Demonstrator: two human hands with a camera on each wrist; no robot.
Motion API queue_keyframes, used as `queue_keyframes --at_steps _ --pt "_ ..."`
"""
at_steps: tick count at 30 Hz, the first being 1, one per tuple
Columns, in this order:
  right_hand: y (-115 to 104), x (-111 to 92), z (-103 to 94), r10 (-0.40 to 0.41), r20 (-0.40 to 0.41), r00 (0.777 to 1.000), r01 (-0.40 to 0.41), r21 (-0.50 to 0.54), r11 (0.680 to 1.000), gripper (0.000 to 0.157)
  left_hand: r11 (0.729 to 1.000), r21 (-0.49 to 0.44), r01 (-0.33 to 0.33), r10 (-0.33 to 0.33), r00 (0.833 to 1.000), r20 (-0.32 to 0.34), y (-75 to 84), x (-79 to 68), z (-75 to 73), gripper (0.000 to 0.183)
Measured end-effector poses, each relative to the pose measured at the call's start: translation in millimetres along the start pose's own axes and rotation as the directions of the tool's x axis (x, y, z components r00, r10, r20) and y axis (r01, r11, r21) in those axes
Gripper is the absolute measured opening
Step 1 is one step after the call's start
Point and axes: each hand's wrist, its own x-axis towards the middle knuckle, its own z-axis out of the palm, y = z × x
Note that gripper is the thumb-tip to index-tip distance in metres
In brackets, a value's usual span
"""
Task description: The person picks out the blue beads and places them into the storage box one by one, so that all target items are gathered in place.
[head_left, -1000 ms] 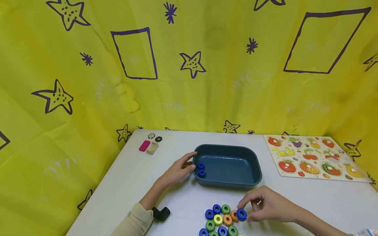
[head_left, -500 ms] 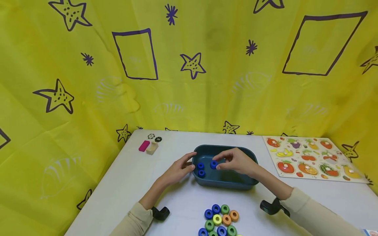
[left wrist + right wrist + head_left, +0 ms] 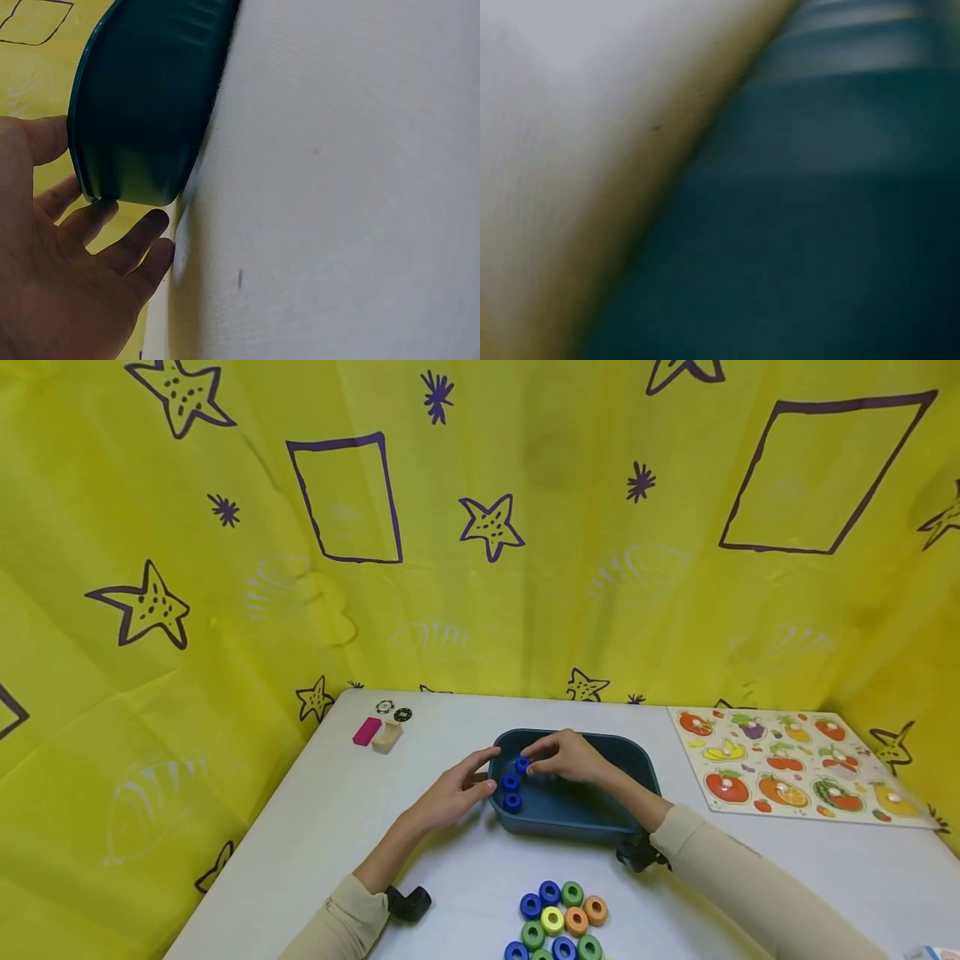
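A dark teal tray (image 3: pixel 585 810) stands on the table. Its left end is touched by my left hand (image 3: pixel 448 793), fingers spread and thumb against the side; the left wrist view also shows this hand (image 3: pixel 82 277) against the tray (image 3: pixel 150 112). My right hand (image 3: pixel 573 758) reaches inside and pinches a blue ring (image 3: pixel 522 766) near the far left corner. Just in front of it, a second blue ring (image 3: pixel 510 783) and a third blue ring (image 3: pixel 512 802) lie in a row along the left wall. Only the tray's side (image 3: pixel 795 247) fills the right wrist view, hiding the hand.
Several blue, green, yellow and orange rings cluster at the table's front, including a yellow ring (image 3: pixel 552 920). A fruit puzzle board (image 3: pixel 795 768) lies to the right. A pink block (image 3: pixel 367 732), a cream piece (image 3: pixel 387 737) and two round chips sit back left.
My right hand has carried a blue ring from the front cluster into the tray, then left toward the two rings there. The left hand has stayed at the tray's end.
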Motion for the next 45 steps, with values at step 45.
queue_keyframes --at_steps 45 --pt "-54 -212 3.3 -0.07 0.302 0.951 -0.043 0.354 0.934 0.023 1.0 0.012 -0.003 0.003 0.999 -0.037 -28.5 9.3 3.9 0.054"
